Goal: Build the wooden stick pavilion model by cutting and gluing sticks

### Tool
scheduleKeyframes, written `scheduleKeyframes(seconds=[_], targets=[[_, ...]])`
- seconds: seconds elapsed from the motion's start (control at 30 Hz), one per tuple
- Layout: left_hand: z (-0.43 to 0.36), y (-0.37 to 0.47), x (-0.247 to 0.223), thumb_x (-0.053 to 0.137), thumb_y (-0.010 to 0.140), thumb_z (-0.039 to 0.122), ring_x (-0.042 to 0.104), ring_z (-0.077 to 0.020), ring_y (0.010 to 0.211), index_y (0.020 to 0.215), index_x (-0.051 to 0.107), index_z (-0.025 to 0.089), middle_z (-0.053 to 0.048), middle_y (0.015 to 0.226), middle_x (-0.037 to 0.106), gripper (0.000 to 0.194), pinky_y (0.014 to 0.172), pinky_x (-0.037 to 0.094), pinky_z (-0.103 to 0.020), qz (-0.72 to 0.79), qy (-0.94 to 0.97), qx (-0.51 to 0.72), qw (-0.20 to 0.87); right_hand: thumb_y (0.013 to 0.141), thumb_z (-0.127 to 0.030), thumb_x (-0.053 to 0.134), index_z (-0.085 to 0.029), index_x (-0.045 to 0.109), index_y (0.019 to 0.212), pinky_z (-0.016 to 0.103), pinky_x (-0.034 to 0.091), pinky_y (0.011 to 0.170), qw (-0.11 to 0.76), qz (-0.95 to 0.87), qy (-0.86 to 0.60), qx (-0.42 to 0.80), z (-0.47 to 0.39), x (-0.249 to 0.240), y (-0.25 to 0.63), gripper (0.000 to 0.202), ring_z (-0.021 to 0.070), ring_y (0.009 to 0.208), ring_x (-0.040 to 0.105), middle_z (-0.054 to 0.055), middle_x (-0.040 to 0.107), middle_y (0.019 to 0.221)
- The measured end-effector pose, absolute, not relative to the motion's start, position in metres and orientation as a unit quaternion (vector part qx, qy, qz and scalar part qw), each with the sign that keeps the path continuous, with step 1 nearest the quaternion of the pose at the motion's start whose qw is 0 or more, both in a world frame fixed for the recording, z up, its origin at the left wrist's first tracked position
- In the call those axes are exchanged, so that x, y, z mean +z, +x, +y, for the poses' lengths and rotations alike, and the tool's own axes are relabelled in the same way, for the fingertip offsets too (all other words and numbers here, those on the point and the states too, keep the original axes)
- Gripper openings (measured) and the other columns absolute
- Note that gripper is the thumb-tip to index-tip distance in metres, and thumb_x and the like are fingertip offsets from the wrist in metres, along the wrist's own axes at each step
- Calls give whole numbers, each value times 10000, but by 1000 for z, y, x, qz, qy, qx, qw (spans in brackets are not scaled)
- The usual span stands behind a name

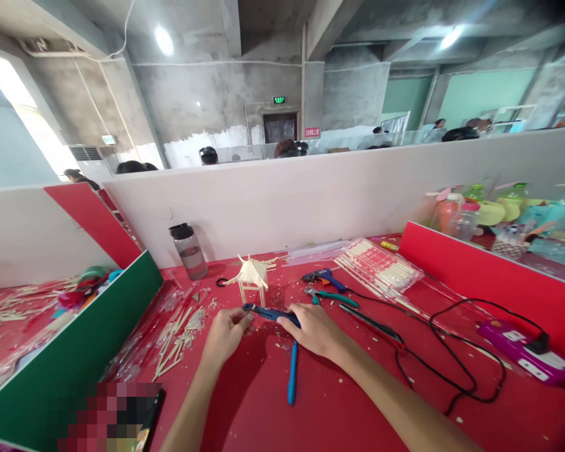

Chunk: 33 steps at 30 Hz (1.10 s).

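My right hand [315, 326] grips a slim dark blue hand tool [270, 312], whose exact kind I cannot make out. The tool points left and its tip reaches my left hand [230, 333]. The left fingers are pinched together at that tip, and whatever sits between them is too small to name. Just behind both hands stands a small pavilion model [253, 276] made of pale wooden sticks, with a pointed roof on thin posts. A bright blue stick-shaped tool [292, 373] lies on the red tabletop [263, 414] below my right hand.
Right of the model lie a glue gun [327, 278], green-handled pliers [332, 297], a black cutter knife [371, 323] and bundled sticks [381, 263]. A black cable runs to a purple power strip [522, 351]. A water bottle [188, 251] and stick scraps [183, 336] are at left.
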<state>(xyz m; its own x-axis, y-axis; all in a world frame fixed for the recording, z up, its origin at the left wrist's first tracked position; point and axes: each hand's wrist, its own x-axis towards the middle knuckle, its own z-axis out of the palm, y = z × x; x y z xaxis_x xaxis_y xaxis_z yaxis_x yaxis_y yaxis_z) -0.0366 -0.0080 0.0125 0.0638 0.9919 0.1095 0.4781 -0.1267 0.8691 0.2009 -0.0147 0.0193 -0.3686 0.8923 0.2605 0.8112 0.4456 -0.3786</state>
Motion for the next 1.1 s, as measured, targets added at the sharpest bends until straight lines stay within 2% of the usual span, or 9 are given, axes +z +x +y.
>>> scheduleKeyframes(seconds=[0.17,0.27,0.47,0.67,0.83,1.1], targets=[[-10,-35,11,561,840,476,644,-209,596,649,675,162,-59,623,716,385,577,411,-272,591,659,365,290,1017,-545,375,-188,671,931,273,410,736,218,-817,-524,103,-16,20,201,471,235,925,707,104,758,962],[-15,-31,15,543,868,435,653,-208,600,655,672,186,-54,643,724,352,574,386,-263,618,670,347,222,1022,-545,358,-194,671,907,270,404,720,214,-814,-529,105,-15,19,200,484,236,909,712,100,763,944],[-25,-22,24,476,937,336,692,-207,682,771,695,206,-63,753,760,305,612,365,-250,641,697,298,119,1020,-573,338,-197,669,866,274,397,709,212,-809,-539,103,-16,19,198,523,242,894,718,102,766,907],[-25,-18,27,441,957,254,694,-221,717,868,700,194,-87,788,760,281,611,319,-262,655,713,244,62,1018,-592,325,-197,665,854,271,394,698,210,-807,-541,106,-18,20,197,547,240,889,724,100,767,886],[-26,-17,27,421,975,251,700,-231,752,961,706,194,-103,815,759,291,605,284,-280,673,710,204,26,1021,-589,321,-197,667,855,272,389,692,207,-804,-546,106,-19,20,196,548,241,879,723,98,767,882],[-25,-16,24,425,981,228,708,-216,770,958,695,196,-81,831,766,273,612,288,-290,680,709,188,6,1026,-586,299,-197,665,846,274,384,688,213,-805,-539,126,-21,23,194,564,241,870,720,90,762,873]])
